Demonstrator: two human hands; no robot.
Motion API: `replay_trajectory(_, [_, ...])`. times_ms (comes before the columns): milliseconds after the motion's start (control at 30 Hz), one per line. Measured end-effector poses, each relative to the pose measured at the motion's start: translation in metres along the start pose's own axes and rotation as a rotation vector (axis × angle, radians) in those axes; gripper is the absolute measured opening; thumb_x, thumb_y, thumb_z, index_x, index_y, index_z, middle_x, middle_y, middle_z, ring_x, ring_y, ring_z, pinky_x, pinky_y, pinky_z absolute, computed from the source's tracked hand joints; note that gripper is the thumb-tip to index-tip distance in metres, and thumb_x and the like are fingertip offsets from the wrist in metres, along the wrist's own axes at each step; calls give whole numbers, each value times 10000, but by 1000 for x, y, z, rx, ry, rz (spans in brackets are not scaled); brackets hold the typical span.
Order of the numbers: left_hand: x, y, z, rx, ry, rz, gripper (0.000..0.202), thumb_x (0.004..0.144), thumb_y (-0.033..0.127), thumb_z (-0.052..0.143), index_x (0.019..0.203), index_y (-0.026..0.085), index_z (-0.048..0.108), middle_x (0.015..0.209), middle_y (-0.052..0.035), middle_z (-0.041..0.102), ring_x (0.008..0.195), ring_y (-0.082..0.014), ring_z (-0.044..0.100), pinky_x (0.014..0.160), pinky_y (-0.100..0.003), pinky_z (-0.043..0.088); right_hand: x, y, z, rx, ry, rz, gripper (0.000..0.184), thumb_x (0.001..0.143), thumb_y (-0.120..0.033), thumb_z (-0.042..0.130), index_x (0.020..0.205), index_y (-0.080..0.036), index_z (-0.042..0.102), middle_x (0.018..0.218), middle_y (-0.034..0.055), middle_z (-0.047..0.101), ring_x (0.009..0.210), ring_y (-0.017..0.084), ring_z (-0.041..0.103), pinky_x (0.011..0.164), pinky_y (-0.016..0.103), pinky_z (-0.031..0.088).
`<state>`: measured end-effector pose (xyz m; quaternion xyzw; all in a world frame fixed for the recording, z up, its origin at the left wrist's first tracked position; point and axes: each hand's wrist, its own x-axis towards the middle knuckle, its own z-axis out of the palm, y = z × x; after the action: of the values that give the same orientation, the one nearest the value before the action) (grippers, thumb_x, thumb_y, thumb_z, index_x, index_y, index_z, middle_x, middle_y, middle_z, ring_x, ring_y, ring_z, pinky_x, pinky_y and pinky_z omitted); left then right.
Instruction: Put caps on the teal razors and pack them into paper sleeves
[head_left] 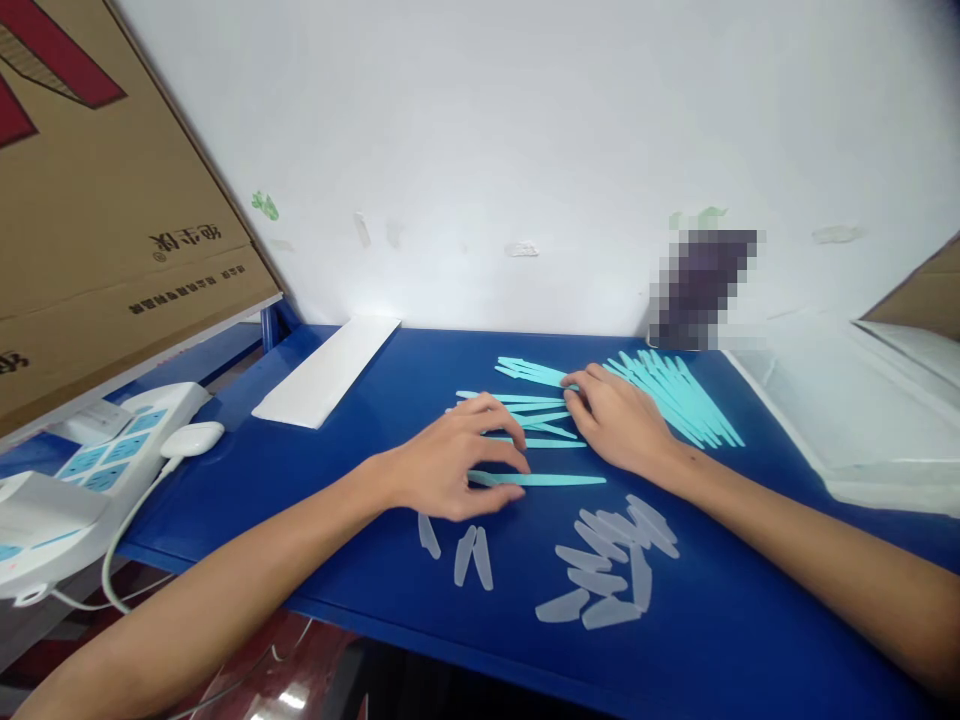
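My left hand (457, 460) hovers low with curved fingers spread apart. Just under its thumb and index finger lies a slim, tapered turquoise stick (566, 480). My right hand (622, 415) is bent down, thumb and index finger together at the end of a turquoise stick (532, 370) in the upper group. Between the hands, several loose turquoise sticks (536, 405) lie roughly sideways, partly hidden by my left fingers. Beyond my right hand is a dense fan of turquoise sticks (690, 400). Nearer me are several short translucent sleeve-like pieces (600, 560), with three more translucent pieces (465, 555) at left.
The blue table (337, 540) meets a white wall (465, 150). A white strip (330, 370) lies at back left, with a power strip (112, 470) and a large cardboard box (112, 220) beyond. A clear plastic bag or tray (862, 420) stands right, and a pixelated dark patch is at the back.
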<state>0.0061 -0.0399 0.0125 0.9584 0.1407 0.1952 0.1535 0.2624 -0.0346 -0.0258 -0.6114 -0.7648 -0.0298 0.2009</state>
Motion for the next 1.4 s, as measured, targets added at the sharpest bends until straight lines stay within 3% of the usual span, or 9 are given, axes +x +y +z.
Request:
replay_trajectory(233, [4,23,17,94,-156,164,309,976,398,622,1207,225,730,1220,-130,650,1115,-290,557,976,-415,443,2,2,2,21,19,40,246,997,-262,393,1003,-203,633,1015,90,691,850,242,638,685,363,397])
replay_trajectory(633, [9,32,26,-42,-111,18,168,939,343,697,1054,279,801,1105,-86,667,1048,-246,521,897,-375,440,2,1,1,-41,-2,75,215,1025,-327,386,925,-211,537,997,103,638,790,227,612,651,349,356])
replay_trajectory(733, [8,32,25,-88,-22,0,120,957,302,678,993,254,781,1020,-71,680,1016,-233,535,919,-373,418,2,-1,-2,29,1,34,223,1044,-334,348,936,-215,504,966,87,655,830,236,615,712,349,358])
replay_trajectory(800, [8,26,21,-147,124,-69,123,988,296,625,986,230,727,972,-56,681,958,-212,554,907,-359,413,2,-2,-5,53,0,1,229,1056,-329,312,945,-217,477,839,45,653,762,224,599,772,363,339])
replay_trajectory(900, [7,4,15,-280,440,-330,181,1033,350,511,961,212,603,905,-31,636,830,-173,550,791,-305,423,1,-3,-6,92,9,-50,228,1064,-328,281,956,-218,448,629,-39,560,569,173,486,823,381,312])
replay_trajectory(967, [5,-19,12,-361,615,-506,253,1047,402,447,901,213,531,816,-6,574,750,-158,517,719,-280,406,-1,-3,-6,148,37,-75,217,1059,-344,299,948,-223,442,560,-63,487,519,163,422,776,355,320])
replay_trajectory(1033, [2,-43,10,-377,709,-566,303,1039,402,432,810,208,475,737,13,514,683,-145,466,681,-267,385,-2,-2,-6,210,59,-79,205,1052,-361,322,950,-229,441,543,-62,447,512,172,416,678,319,310])
replay_trajectory(1167, [-2,-71,8,-461,703,-646,342,1023,391,390,734,210,416,660,25,452,595,-139,395,606,-265,345,-4,1,-5,268,59,-131,203,1054,-374,327,976,-232,448,606,-43,486,506,165,431,571,298,277])
replay_trajectory(1400, [0,-67,7,-435,562,-591,366,1032,373,321,708,211,367,634,33,401,602,-139,366,628,-280,316,-5,1,-5,189,103,-229,218,1068,-349,311,996,-222,472,701,-8,555,553,163,455,571,293,295])
